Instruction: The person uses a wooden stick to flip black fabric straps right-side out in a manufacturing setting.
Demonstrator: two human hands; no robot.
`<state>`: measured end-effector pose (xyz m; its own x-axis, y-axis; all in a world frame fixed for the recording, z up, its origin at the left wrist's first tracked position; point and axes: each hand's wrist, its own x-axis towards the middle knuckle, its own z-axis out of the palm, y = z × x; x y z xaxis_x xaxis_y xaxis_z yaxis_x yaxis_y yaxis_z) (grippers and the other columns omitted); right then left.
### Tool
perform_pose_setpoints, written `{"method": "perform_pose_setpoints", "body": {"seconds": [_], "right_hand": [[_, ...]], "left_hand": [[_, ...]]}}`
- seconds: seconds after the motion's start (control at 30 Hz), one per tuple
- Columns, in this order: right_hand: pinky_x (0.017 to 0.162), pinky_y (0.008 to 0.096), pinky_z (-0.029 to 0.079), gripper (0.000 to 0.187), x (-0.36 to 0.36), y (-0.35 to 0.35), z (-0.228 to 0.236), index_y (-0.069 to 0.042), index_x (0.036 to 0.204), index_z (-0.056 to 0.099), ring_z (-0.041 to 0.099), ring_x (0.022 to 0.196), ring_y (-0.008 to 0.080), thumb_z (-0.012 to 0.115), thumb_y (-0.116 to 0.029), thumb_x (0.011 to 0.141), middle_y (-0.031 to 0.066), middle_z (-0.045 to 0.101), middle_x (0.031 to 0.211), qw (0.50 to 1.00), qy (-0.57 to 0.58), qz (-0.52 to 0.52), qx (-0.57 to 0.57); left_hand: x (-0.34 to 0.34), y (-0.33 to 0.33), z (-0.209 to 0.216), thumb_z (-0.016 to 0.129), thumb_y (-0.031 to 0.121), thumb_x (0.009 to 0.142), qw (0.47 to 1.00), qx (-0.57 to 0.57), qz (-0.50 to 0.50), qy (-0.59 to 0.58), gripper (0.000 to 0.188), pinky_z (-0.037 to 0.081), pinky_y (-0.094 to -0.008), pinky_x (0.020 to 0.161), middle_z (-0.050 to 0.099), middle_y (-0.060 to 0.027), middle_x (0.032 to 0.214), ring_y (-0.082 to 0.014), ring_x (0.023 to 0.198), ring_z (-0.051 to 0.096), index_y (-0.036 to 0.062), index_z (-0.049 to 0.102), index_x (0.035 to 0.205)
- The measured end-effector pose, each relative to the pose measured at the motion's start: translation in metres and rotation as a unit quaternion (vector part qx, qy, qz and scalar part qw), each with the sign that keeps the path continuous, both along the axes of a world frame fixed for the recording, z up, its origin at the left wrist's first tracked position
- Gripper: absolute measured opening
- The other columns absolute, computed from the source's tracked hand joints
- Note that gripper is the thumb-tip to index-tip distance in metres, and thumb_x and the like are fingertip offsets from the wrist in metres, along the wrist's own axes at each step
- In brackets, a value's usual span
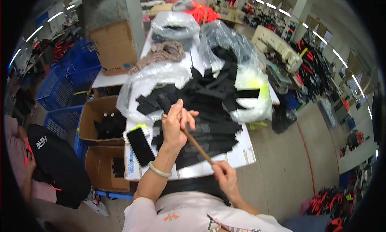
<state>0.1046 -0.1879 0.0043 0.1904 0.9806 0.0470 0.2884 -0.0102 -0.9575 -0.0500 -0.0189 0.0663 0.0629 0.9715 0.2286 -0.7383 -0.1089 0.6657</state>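
Observation:
My right hand (226,176) is closed around the lower end of a thin wooden stick (197,145). The stick slants up to my left hand (175,123), where its upper end disappears. My left hand's fingers are curled, and a narrow black fabric piece (164,102) pokes out above them. Whether the stick runs inside that piece is hidden by my fingers. Beneath both hands, many flat black fabric strips (209,127) lie fanned out in overlapping rows on a white table (245,151). More black pieces (213,87) are heaped just beyond.
A dark-screened phone (140,146) lies at the table's left edge. Clear plastic bags (229,41) and brown cloth (161,55) sit farther back. Cardboard boxes (106,161) and blue crates (64,119) stand left, near a person in black (56,163). A sewing machine (277,47) stands right.

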Motion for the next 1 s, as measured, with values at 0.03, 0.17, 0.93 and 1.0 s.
{"method": "perform_pose_setpoints", "body": {"seconds": [0.03,0.17,0.93,1.0], "right_hand": [[0.045,0.0206,0.03,0.018,-0.008,0.005,0.004,0.0,0.093,0.062,0.04,0.049,0.0049,0.058,-0.018,0.09,-0.0016,0.047,0.056,0.996,0.081,0.008,-0.031],[0.041,0.0197,0.023,0.018,-0.001,0.02,0.027,-0.001,0.097,0.062,0.037,0.048,0.0031,0.058,-0.017,0.091,-0.0035,0.045,0.057,0.956,0.229,0.1,-0.152],[0.037,0.0205,0.022,0.021,-0.055,0.085,0.054,-0.009,0.091,0.054,0.031,0.043,0.0039,0.051,-0.029,0.094,-0.0041,0.036,0.054,0.869,0.41,0.229,-0.156],[0.041,0.0203,0.029,0.022,-0.027,0.068,0.044,-0.006,0.088,0.06,0.039,0.047,0.0036,0.052,-0.025,0.094,-0.003,0.044,0.055,0.978,0.097,0.18,-0.037]], "left_hand": [[-0.004,0.005,0.008,0.047,0.025,0.094,1.0,-0.007,-0.027,0.0,0.05,0.049,-0.0366,0.076,0.035,-0.0016,0.038,-0.0176,0.036,0.046,0.0143,0.038,0.045],[-0.04,0.014,0.033,0.045,0.033,0.095,0.993,-0.014,-0.108,-0.045,0.05,0.049,-0.0399,0.079,0.04,-0.0041,0.042,-0.0214,0.043,0.053,0.013,0.039,0.05],[-0.029,-0.023,0.023,0.049,0.02,0.089,0.975,-0.069,-0.172,0.125,0.038,0.049,-0.0462,0.081,0.052,-0.0149,0.054,-0.0303,0.058,0.061,0.0044,0.044,0.055],[-0.048,-0.014,0.053,0.049,0.017,0.088,0.995,0.038,-0.091,0.017,0.037,0.05,-0.0426,0.07,0.052,-0.0134,0.055,-0.0279,0.059,0.059,0.0065,0.041,0.054]]}}
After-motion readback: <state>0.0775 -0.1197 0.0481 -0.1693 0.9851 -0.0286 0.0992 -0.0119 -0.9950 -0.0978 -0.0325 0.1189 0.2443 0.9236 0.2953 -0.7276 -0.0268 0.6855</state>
